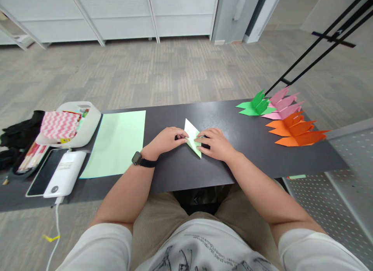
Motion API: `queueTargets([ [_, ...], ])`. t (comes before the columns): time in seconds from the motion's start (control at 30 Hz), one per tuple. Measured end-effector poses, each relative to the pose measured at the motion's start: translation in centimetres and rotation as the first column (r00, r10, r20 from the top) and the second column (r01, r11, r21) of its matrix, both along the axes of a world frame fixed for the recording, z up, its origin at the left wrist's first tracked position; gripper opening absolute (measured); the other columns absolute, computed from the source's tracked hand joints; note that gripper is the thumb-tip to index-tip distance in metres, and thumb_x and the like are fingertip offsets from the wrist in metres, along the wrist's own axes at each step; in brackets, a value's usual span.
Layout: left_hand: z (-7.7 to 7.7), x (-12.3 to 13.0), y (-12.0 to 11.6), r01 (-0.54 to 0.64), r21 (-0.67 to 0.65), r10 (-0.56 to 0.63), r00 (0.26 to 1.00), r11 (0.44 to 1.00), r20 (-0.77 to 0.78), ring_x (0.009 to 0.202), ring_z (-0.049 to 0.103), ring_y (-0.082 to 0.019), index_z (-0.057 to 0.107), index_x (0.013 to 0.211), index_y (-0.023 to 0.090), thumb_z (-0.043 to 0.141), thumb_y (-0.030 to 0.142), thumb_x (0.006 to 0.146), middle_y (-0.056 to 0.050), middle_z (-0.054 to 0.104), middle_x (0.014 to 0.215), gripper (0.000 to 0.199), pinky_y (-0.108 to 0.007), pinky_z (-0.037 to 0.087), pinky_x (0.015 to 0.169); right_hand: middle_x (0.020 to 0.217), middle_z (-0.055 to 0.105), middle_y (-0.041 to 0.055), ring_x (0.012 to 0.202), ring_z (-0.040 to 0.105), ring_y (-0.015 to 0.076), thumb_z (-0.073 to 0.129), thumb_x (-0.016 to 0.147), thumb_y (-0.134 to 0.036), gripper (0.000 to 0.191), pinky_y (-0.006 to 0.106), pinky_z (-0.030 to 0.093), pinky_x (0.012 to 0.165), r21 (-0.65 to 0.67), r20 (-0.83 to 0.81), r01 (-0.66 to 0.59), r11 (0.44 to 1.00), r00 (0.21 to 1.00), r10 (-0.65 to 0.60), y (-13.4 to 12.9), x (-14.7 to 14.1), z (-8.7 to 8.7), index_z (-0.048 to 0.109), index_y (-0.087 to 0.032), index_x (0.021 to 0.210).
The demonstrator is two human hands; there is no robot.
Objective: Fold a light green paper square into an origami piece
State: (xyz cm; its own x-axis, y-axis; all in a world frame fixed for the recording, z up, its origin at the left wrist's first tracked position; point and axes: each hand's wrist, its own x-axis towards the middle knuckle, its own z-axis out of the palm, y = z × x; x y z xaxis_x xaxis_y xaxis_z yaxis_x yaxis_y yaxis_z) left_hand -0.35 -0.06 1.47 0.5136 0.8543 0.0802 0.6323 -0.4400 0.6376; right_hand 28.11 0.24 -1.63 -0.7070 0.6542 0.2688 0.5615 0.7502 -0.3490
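While folded paper (190,132) mid-frame was pinched by left fingers (180,132), pressed by spread right fingers (204,140), misalignment was risked through slipping.

White tee (201,240), tan trousers (159,214), black watch (136,158)

Your bench (247,164) is a long dark grey top with a slight sheen. Left end, you've got a black bundle (25,127), a dark tray (18,175) of sticks, a white bin (91,127), then a phone (45,173) with a white power bank (68,170) overlapping its right side. Right of those: flat pale green sheet (119,142). Mid-bench, straight ahead of you: folded pale green piece (190,132). Right end: three folded-paper flowers bunched together, green one (255,106) and pink one (282,104) toward the far edge, orange one (294,131) nearer you.
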Motion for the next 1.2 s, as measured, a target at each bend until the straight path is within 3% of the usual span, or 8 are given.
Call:
queueTargets([
  [0.27, -0.6, -0.1, 0.4, 0.044, 0.029, -0.042, 0.997, 0.999, -0.060, 0.099, 0.070, -0.022, 0.079, 0.098, 0.026, 0.065, 0.035, 0.098, -0.003, 0.079, 0.102, 0.017, -0.037, 0.049, 0.099, 0.141, 0.071, 0.0086, 0.129, 0.059, 0.0332, 0.079, 0.095, -0.045, 0.046, 0.053, 0.036, 0.112, -0.011, 0.047, -0.050, 0.999, 0.998, 0.051, -0.3, 0.6, 0.5, 0.074, -0.032, 0.139],
  [0.83, -0.7, 2.2, -1.0, -0.154, 0.073, 0.164, 0.972, 0.985, -0.166, 0.097, 0.067, -0.025, 0.075, 0.100, 0.026, 0.064, 0.033, 0.096, -0.003, 0.077, 0.101, 0.014, -0.042, 0.042, 0.093, 0.147, 0.066, 0.0101, 0.136, 0.056, 0.0365, 0.084, 0.086, -0.048, 0.062, 0.062, 0.028, 0.123, -0.068, 0.066, -0.097, 0.993, 0.993, 0.101, -0.3, 1.2, 1.1, 0.070, -0.033, 0.145],
  [1.07, -0.9, 2.9, -1.1, -0.254, 0.031, 0.256, 0.956, 0.967, -0.146, 0.097, 0.068, -0.026, 0.074, 0.114, 0.026, 0.068, 0.031, 0.092, -0.002, 0.078, 0.099, 0.023, -0.043, 0.043, 0.094, 0.143, 0.071, 0.0081, 0.130, 0.061, 0.0332, 0.068, 0.098, -0.037, 0.046, 0.059, 0.032, 0.120, -0.120, 0.028, -0.080, 0.990, 0.996, 0.084, -0.1, 1.0, 1.7, 0.072, -0.033, 0.143],
  [1.2, -1.0, 3.4, -1.3, -0.313, 0.026, 0.313, 0.936, 0.949, -0.160, 0.099, 0.068, -0.027, 0.069, 0.126, 0.026, 0.069, 0.030, 0.092, -0.002, 0.078, 0.101, 0.035, -0.045, 0.043, 0.096, 0.141, 0.071, 0.0077, 0.130, 0.060, 0.0333, 0.071, 0.098, -0.043, 0.040, 0.059, 0.031, 0.120, -0.082, 0.038, -0.062, 0.995, 0.997, 0.066, -0.5, 0.7, 1.7, 0.076, -0.035, 0.138],
])
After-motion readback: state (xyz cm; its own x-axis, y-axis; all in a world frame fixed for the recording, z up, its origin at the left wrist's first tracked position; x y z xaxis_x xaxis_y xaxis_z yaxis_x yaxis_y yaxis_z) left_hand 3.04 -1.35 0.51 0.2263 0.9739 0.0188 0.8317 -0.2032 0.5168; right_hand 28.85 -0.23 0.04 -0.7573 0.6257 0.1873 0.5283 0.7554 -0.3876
